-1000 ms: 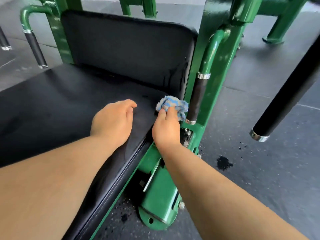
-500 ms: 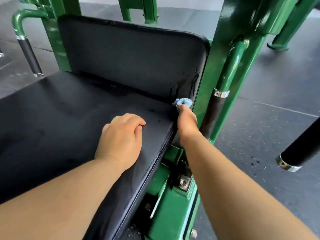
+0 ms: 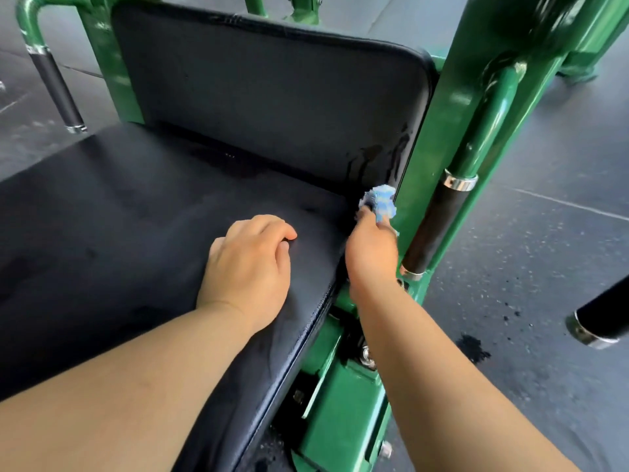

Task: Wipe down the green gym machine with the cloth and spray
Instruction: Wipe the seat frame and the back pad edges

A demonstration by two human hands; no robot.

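The green gym machine (image 3: 439, 124) has a black padded seat (image 3: 129, 206) and a black backrest (image 3: 272, 103). My right hand (image 3: 371, 250) grips a bunched blue cloth (image 3: 381, 199) and holds it against the green upright post, at the lower right corner of the backrest. Wet streaks show on the backrest just above the cloth. My left hand (image 3: 252, 267) rests on the seat near its right edge, fingers loosely curled and holding nothing. No spray bottle is in view.
A green handle with a black grip (image 3: 432, 226) stands right of the cloth. Another black-gripped handle (image 3: 54, 86) is at the far left. A black bar end with a chrome ring (image 3: 599, 318) juts in at the right. Dark wet spots (image 3: 473, 347) mark the grey floor.
My right hand has carried the cloth from the seat's right edge up along the green post to the backrest's lower corner. My left hand has stayed on the seat.
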